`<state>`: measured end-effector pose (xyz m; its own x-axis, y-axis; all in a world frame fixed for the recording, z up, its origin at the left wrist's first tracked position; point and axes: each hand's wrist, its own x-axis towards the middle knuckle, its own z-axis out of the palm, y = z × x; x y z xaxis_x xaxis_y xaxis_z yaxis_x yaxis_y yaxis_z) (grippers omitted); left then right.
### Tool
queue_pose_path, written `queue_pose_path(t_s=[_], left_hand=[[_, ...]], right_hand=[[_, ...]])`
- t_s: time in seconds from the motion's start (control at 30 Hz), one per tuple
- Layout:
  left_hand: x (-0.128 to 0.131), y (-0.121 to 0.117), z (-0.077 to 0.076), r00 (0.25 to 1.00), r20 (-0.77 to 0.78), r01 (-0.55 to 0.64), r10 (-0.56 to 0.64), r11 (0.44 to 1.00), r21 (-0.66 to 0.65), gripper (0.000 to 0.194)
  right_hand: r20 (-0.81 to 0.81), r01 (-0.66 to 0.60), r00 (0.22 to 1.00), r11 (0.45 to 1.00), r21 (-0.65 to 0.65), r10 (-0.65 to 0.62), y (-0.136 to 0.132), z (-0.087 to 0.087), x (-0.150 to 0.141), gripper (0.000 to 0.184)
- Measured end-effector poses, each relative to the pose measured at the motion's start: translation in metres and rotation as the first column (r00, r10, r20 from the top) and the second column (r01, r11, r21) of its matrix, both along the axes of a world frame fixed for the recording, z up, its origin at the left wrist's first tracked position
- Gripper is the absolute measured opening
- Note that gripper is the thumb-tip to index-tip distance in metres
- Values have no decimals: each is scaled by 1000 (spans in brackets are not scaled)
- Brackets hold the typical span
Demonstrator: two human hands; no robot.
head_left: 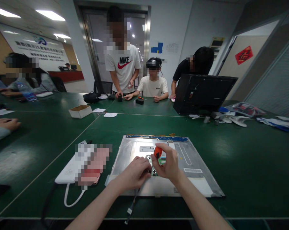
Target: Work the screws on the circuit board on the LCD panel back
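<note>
At the left edge of the green table [242, 159], we see another person's hand [12, 124], and farther off a seated person [47, 81] beside a water bottle [26, 91]. An open box [80, 112] sits to the right, on the far side, near some papers [110, 115]. Nearer to us lie a white slab [67, 169] and a pink object [96, 169], partly blurred, with a white cable [67, 198] looping in front.

In the near middle, the metal panel [125, 151] lies flat, with a blue strip [156, 138] along its far edge. Our left hand [137, 171] curls its fingers at the left side of a small plate [154, 172] on the panel; we cannot tell whether they grip it. A dark wire [133, 204] runs from under that hand past the panel's near edge. Our right hand [169, 163] pinches an orange tool [158, 152] between thumb and fingers, above a green board [162, 161].

Across the table, one person [124, 67] stands and another [156, 85] sits. Farther right, a third person [183, 70] leans behind a black screen [204, 94], and a clear bag [245, 109] lies beyond it.
</note>
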<state>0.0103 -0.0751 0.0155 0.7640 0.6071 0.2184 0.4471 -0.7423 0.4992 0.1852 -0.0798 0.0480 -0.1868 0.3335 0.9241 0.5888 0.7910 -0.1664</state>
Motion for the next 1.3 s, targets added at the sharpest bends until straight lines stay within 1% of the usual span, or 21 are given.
queue_pose_path(t_s=[0.2, 0.37, 0.47, 0.57, 0.63, 0.67, 0.73, 0.8, 0.83, 0.9, 0.97, 1.0, 1.1, 1.17, 1.2, 1.3], left_hand=[[-1, -2, 0, 999, 30, -39, 38, 999, 24, 13], [-4, -4, 8, 993, 59, -106, 103, 993, 45, 21], [-7, -3, 13, 981, 116, -159, 152, 986, 47, 16], [-13, -1, 14, 959, 175, -234, 223, 971, 44, 17], [-17, -1, 13, 941, 175, -300, 289, 953, 38, 22], [-20, -2, 13, 934, 166, -327, 317, 944, 39, 24], [-26, -6, 14, 925, 141, -362, 354, 932, 34, 28], [-33, -13, 14, 917, 116, -387, 381, 921, 36, 32], [-37, -17, 13, 913, 99, -401, 396, 915, 43, 34], [-44, -25, 10, 901, 56, -432, 429, 900, 59, 36], [-51, -33, 4, 880, 20, -474, 474, 876, 93, 39], [-54, -36, 1, 872, 0, -487, 490, 866, 112, 40], [-60, -44, -10, 848, -63, -511, 526, 844, 163, 45], [-61, -49, -16, 842, -97, -505, 530, 840, 198, 47], [-62, -51, -18, 839, -115, -503, 532, 838, 212, 48], [-61, -55, -22, 833, -170, -484, 527, 842, 238, 50]], right_hand=[[-4, -7, 1000, 1000, -9, 7, 0, -1, 1, 38], [-34, -13, 999, 1000, -28, 12, 2, -2, 5, 39], [-50, -8, 999, 999, -53, 5, 6, 1, 11, 40], [-68, 46, 996, 994, -97, -53, 7, 12, 18, 38], [-64, 129, 988, 980, -149, -139, 4, 22, 24, 34], [-59, 189, 977, 964, -186, -203, 1, 25, 27, 32], [-15, 323, 940, 900, -291, -342, -5, 30, 35, 30], [81, 449, 885, 797, -404, -458, -13, 27, 46, 31], [166, 502, 860, 745, -439, -482, -17, 23, 53, 29], [339, 611, 791, 635, -473, -509, -26, 12, 66, 22], [510, 728, 686, 476, -494, -519, -36, -2, 79, 22], [573, 760, 649, 404, -509, -500, -41, -9, 85, 23], [672, 804, 587, 228, -549, -451, -55, -27, 97, 21], [702, 813, 568, 163, -559, -430, -63, -35, 102, 24], [711, 817, 561, 143, -559, -424, -65, -38, 103, 26], [726, 824, 550, 123, -554, -414, -70, -44, 105, 33]])
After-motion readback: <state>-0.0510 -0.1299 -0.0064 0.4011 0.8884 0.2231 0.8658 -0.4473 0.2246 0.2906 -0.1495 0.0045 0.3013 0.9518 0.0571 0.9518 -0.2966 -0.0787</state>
